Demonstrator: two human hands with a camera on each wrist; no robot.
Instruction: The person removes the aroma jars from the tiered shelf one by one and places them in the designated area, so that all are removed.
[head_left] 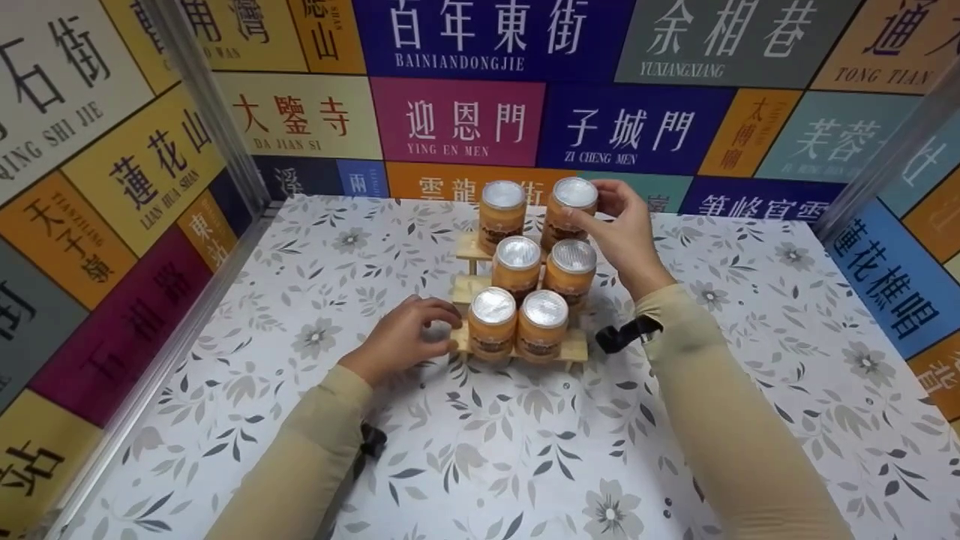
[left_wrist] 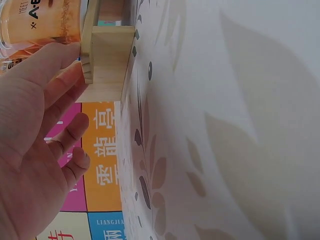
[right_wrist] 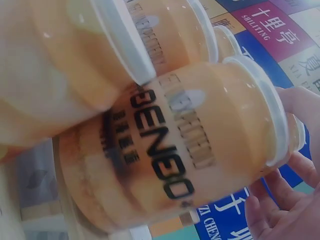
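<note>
Several orange jars with silvery lids stand in pairs on a three-step wooden stand (head_left: 576,346). My right hand (head_left: 628,234) grips the back right jar (head_left: 556,222) near its lid, thumb in front and fingers round the far side. At the left end of the lowest step, my left hand (head_left: 401,337) pinches the plank edge beside the front left jar (head_left: 492,337). In the left wrist view its thumb meets the wooden edge (left_wrist: 86,60), with the other fingers loosely bent. A jar with dark lettering (right_wrist: 165,145) fills much of the right wrist view.
The stand sits on a table (head_left: 315,435) with a grey leaf-and-flower print. Coloured panels with street names (head_left: 457,124) rise behind the table and at both sides. A black strap (head_left: 628,334) hangs at the right wrist.
</note>
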